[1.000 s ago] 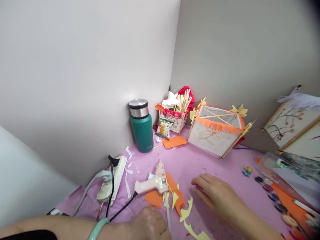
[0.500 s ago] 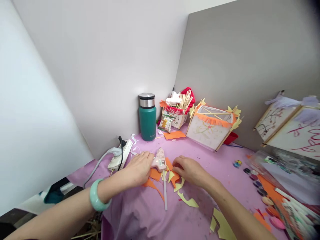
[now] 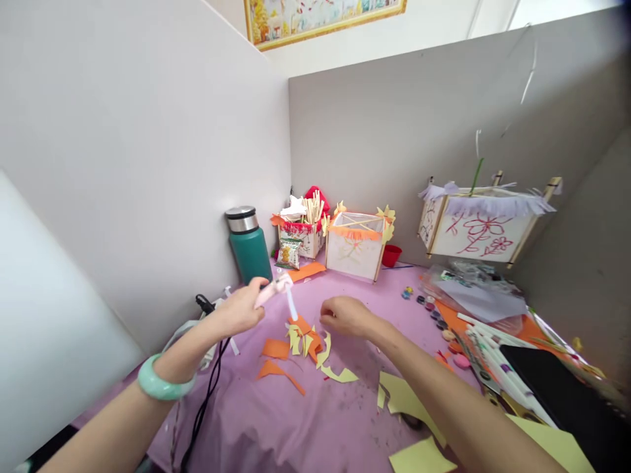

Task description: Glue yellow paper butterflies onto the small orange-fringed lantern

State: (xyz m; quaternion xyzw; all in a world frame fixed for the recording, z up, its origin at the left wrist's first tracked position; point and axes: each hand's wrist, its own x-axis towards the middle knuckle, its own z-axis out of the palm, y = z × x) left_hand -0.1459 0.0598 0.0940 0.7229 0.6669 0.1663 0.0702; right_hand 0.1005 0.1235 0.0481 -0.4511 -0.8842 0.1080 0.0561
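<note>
My left hand (image 3: 240, 309), with a green bangle on the wrist, is closed round a pink glue gun (image 3: 274, 290) and holds it lifted above the purple table cover (image 3: 296, 427). A glue stick juts from the gun. Its black cord (image 3: 207, 387) trails down to the left. My right hand (image 3: 345, 316) hovers with curled fingers just right of a pile of orange and yellow paper scraps (image 3: 303, 343); I cannot make out anything in it.
A teal flask (image 3: 248, 245), a box of wooden sticks (image 3: 305, 226) and a paper lantern with orange fringe (image 3: 355, 243) stand at the back. A white lantern (image 3: 480, 220) is at the right, above paints, pens and a black tablet (image 3: 562, 394). Yellow paper sheets (image 3: 419, 453) lie near me.
My left hand has picked the glue gun up off the table and raised it. The view has pulled back and swung right, showing the white lantern.
</note>
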